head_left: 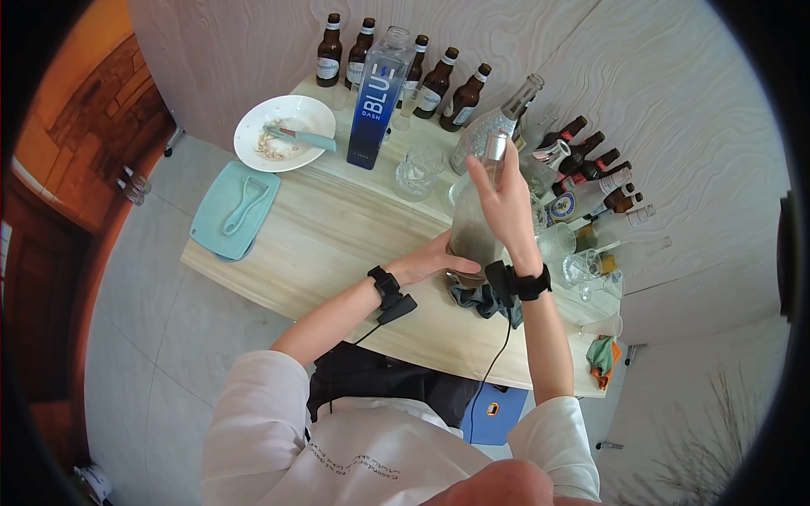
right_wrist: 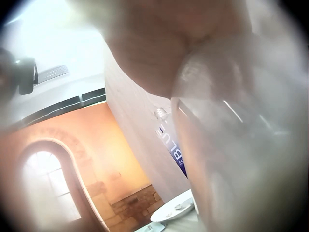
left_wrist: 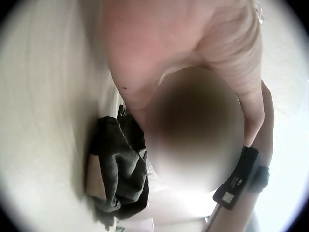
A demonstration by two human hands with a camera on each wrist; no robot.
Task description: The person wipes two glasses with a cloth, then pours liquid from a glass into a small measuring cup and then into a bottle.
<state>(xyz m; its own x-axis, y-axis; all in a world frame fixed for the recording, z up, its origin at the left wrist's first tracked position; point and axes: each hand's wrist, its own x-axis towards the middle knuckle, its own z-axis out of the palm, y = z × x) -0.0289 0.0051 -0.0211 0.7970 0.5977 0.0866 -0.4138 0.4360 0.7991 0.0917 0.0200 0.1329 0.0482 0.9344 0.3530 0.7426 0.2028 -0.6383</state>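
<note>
A clear glass bottle with a silver cap (head_left: pixel 472 229) is held upright or slightly tilted above the table by both hands. The right hand (head_left: pixel 506 201) grips its upper part, fingers around the shoulder and neck. Around the lower end lies the left hand (head_left: pixel 432 260), its thumb in front. In the left wrist view, the left hand (left_wrist: pixel 178 43) curls round the blurred bottle base (left_wrist: pixel 194 130); a dark cloth (left_wrist: pixel 123 169) lies beside it. The right wrist view has the right hand (right_wrist: pixel 169 43) against the clear bottle (right_wrist: pixel 241 150). The far fingertips are hidden.
Behind stand a blue bottle (head_left: pixel 371 118), brown bottles (head_left: pixel 329 59) and a textured glass bottle (head_left: pixel 488 131). Several bottles and glasses fill the right side. At left are a white plate (head_left: pixel 253 126) with a knife and a teal board (head_left: pixel 215 202) with a peeler.
</note>
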